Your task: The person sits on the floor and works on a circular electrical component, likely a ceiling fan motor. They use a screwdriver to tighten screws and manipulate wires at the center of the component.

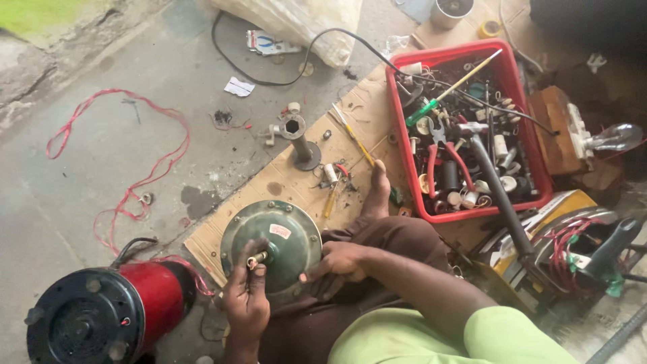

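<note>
A round grey-green metal motor housing (pixel 283 232) with bolts around its rim and a short shaft (pixel 258 258) at its centre rests on my lap. My left hand (pixel 246 300) grips the housing's lower left edge, thumb by the shaft. My right hand (pixel 333 261) holds the housing's right edge, fingers curled under the rim. My bare foot (pixel 377 192) lies on the cardboard sheet (pixel 290 178) just beyond.
A red crate (pixel 404 145) of tools, with pliers, screwdrivers and a hammer, sits at the right. A red-and-black motor (pixel 101 313) lies at the lower left. A socket tool (pixel 296 135) stands on the cardboard. Red wire (pixel 145 178) loops over the concrete floor. Sacks lie behind.
</note>
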A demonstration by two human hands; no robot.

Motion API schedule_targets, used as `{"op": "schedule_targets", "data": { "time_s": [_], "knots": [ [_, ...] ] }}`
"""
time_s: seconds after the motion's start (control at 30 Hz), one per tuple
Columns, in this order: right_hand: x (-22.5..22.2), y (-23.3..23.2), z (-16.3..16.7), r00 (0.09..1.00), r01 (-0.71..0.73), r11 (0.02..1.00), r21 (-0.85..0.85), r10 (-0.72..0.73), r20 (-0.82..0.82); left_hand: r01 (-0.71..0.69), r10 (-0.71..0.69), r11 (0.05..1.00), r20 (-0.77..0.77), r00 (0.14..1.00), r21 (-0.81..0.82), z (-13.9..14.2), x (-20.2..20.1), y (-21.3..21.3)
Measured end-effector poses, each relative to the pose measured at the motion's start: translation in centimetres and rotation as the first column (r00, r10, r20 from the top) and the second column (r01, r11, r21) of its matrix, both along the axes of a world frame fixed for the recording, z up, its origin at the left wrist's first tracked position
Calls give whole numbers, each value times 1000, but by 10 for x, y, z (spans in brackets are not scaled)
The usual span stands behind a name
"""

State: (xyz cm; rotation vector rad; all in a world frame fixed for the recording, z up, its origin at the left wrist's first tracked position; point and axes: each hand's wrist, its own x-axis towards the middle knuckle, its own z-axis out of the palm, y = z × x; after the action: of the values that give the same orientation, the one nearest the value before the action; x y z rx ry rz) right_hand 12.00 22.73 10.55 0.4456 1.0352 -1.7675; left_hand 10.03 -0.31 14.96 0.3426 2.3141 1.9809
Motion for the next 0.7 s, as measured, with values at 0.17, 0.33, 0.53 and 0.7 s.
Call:
{"op": "schedule_targets", "data": {
  "time_s": [0.17,0.33,0.53,0.7],
  "knots": [
    [3,-3,-10,1000,21,1000,-7,-21,1,-158,166,982,-77,983,104,-23,1,1],
    [8,-5,-11,999,13,999,39,-12,-34,-253,271,930,-30,962,267,-32,1,11],
    [-19,46,-32,748,-314,917,246,399,-531,-239,249,960,-53,967,148,-17,5,16],
    [-58,37,-62,857,108,560,821,366,-362,-214,226,970,-98,969,116,-11,4,14]
  ]
}}
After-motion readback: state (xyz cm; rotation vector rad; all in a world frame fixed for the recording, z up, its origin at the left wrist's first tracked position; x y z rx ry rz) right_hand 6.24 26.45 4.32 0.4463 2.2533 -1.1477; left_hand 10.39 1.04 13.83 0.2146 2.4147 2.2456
